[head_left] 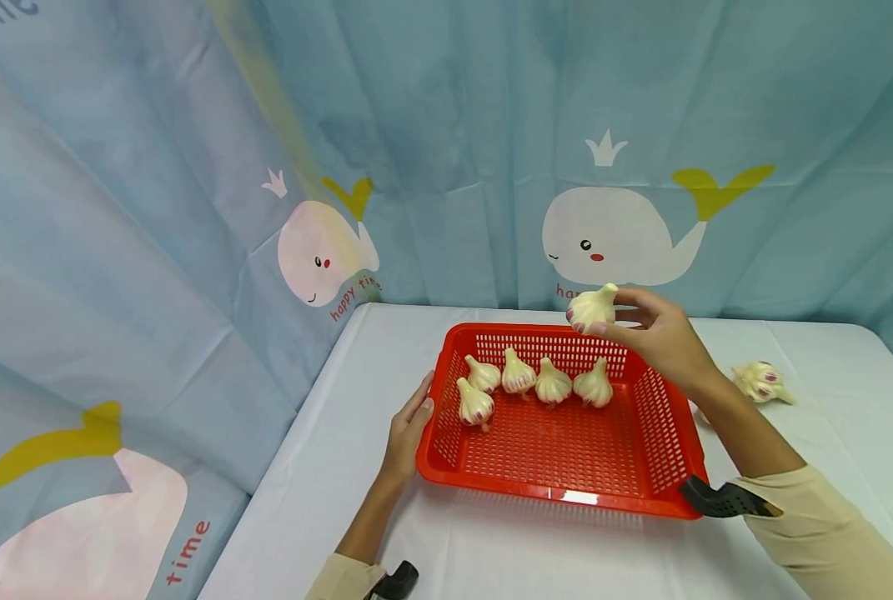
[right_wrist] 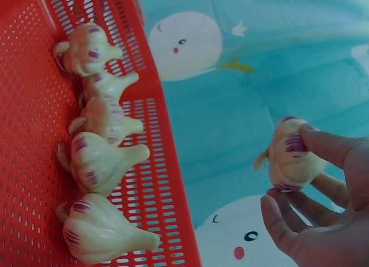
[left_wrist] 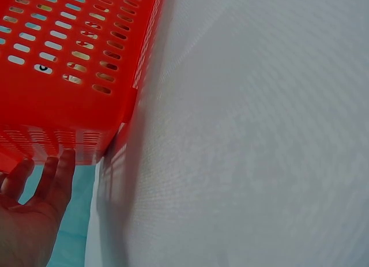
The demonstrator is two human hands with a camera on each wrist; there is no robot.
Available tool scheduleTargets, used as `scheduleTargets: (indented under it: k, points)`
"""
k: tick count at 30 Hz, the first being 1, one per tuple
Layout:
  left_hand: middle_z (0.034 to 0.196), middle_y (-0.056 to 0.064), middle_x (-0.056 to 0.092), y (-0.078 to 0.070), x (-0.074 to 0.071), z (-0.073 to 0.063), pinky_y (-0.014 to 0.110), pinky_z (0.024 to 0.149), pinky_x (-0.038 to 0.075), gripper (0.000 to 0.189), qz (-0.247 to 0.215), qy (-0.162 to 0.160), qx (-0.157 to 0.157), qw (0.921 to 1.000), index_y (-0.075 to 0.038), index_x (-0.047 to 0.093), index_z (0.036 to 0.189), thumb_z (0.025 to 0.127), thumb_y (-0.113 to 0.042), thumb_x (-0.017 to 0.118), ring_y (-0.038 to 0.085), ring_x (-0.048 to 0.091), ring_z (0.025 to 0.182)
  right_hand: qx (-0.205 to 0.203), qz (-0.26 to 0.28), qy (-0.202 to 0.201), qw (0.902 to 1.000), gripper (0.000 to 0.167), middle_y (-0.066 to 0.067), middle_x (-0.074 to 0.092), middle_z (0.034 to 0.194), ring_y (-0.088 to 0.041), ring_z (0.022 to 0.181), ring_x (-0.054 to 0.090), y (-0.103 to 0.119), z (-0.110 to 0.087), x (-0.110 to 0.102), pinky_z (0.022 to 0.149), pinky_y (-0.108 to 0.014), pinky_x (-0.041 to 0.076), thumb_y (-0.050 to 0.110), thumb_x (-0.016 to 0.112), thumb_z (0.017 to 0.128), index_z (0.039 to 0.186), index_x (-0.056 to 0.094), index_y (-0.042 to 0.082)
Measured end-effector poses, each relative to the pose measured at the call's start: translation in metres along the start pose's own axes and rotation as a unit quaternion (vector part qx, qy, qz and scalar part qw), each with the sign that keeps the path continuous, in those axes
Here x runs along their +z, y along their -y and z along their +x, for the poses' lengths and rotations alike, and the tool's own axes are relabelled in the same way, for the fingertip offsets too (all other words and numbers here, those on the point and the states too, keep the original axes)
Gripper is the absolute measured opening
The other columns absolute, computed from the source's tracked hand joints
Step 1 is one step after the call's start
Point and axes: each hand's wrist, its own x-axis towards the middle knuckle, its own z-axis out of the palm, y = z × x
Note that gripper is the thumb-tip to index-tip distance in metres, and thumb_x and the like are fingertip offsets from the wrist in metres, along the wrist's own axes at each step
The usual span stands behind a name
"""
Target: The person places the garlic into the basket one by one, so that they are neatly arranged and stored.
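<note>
In the head view, a red plastic basket (head_left: 559, 492) with slotted walls stands on the white-covered table. Several garlic bulbs, one of them a bulb (head_left: 519, 372) with purple streaks, lie along its back and left side. My right hand (head_left: 659, 333) pinches another garlic bulb (head_left: 591, 310) between thumb and fingers, above the back rim. The right wrist view shows this held bulb (right_wrist: 291, 154) beside the basket wall, its root end facing the basket. At the basket's left side is my left hand (head_left: 407, 433); its extended fingers (left_wrist: 60, 172) touch the outer wall in the left wrist view.
On the table (head_left: 829, 442) to the right of the basket lies a garlic bulb (head_left: 761, 382), with another pale piece mostly hidden behind my right forearm. A blue curtain (head_left: 446, 125) printed with whales hangs behind and to the left of the table.
</note>
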Motion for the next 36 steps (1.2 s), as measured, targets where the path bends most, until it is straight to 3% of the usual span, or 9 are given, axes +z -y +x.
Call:
scheduleTargets:
  k: [9,14,20,28,36]
  points:
    - [0.168,-0.004,0.041,0.0,0.0,-0.001,0.034,0.114,0.047,0.052,0.003,-0.004,0.0,1.0,-0.023,0.039,0.166,0.115,-0.027,0.041,0.021,0.041,0.154,0.013,0.032,0.035,0.9988,0.059,-0.011,0.057,0.147,-0.016,0.124,0.064,-0.01,0.013,0.01,0.093,-0.018,0.055,0.03,0.076,0.1,0.151,0.055,0.011]
    - [0.167,-0.005,0.042,0.0,0.0,0.0,0.03,0.113,0.048,0.051,0.0,-0.006,0.001,1.0,-0.024,0.04,0.166,0.115,-0.026,0.041,0.02,0.043,0.152,0.023,0.033,0.05,0.9979,0.062,-0.015,0.058,0.146,-0.028,0.129,0.064,-0.014,0.019,0.013,0.092,-0.018,0.056,0.029,0.079,0.098,0.151,0.055,0.007]
    - [0.168,-0.004,0.042,0.001,0.0,0.001,0.031,0.113,0.048,0.051,-0.003,-0.006,0.003,1.0,-0.022,0.04,0.166,0.115,-0.026,0.042,0.02,0.043,0.153,0.028,0.03,0.081,0.9959,0.065,-0.016,0.06,0.147,-0.039,0.133,0.062,-0.018,0.024,0.018,0.097,-0.03,0.059,0.029,0.081,0.096,0.151,0.056,0.007]
    - [0.168,-0.002,0.041,0.002,-0.001,0.0,0.032,0.113,0.048,0.051,-0.006,-0.004,0.003,1.0,-0.021,0.039,0.166,0.115,-0.027,0.042,0.024,0.041,0.154,0.034,0.009,0.129,0.991,0.065,-0.018,0.063,0.144,-0.039,0.127,0.066,-0.021,0.029,0.03,0.104,-0.051,0.057,0.032,0.085,0.092,0.147,0.06,0.007]
    - [0.168,0.0,0.041,0.002,-0.001,0.001,0.035,0.112,0.049,0.052,-0.007,-0.005,0.002,1.0,-0.018,0.038,0.166,0.115,-0.027,0.042,0.024,0.042,0.153,0.028,-0.011,0.164,0.9861,0.055,-0.018,0.066,0.139,-0.037,0.122,0.069,-0.025,0.033,0.041,0.101,-0.05,0.059,0.03,0.085,0.092,0.138,0.067,0.008]
